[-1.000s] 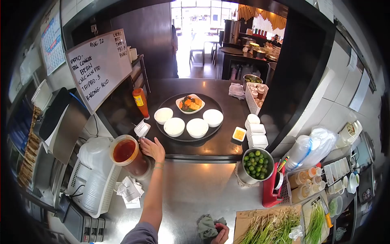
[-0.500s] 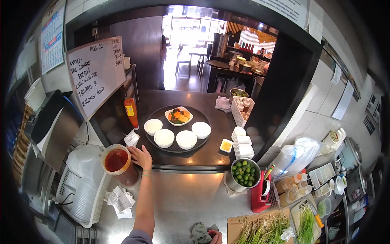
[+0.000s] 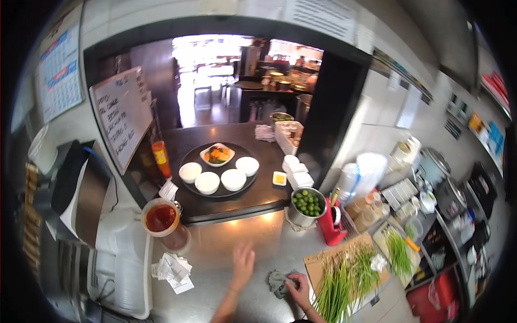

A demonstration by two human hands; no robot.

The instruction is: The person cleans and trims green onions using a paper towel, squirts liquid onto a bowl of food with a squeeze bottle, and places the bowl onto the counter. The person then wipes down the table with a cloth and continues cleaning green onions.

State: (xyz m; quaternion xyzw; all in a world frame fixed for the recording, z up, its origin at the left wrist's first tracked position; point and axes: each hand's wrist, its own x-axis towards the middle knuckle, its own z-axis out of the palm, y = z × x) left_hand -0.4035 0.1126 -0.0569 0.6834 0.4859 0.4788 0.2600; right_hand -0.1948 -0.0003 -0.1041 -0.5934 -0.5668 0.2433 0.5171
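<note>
My left hand (image 3: pixel 244 262) is over the bare steel counter (image 3: pixel 215 237), slightly blurred, with fingers stretched out and nothing in it. My right hand (image 3: pixel 300 289) pinches a crumpled grey-green cloth (image 3: pixel 279 283) lying on the counter. To the left stands a clear tub of red sauce (image 3: pixel 162 218), with paper slips (image 3: pixel 173 271) in front of it. On the ledge beyond, a round black tray (image 3: pixel 247 188) bears several bowls of white rice (image 3: pixel 233 179) and a dish of vegetables (image 3: pixel 217 155).
Right of the cloth lie green onions (image 3: pixel 344 280) on cardboard (image 3: pixel 314 262). A steel pot of green limes (image 3: pixel 307 204) stands at the ledge beside a red holder (image 3: pixel 332 226). A sauce bottle (image 3: pixel 160 158) is left of the tray; a crate of plastic containers (image 3: pixel 121 258) is far left.
My left hand has moved away from the sauce tub, right and back toward me. The view has turned to the right. My right hand stays at the cloth, now more fully in view.
</note>
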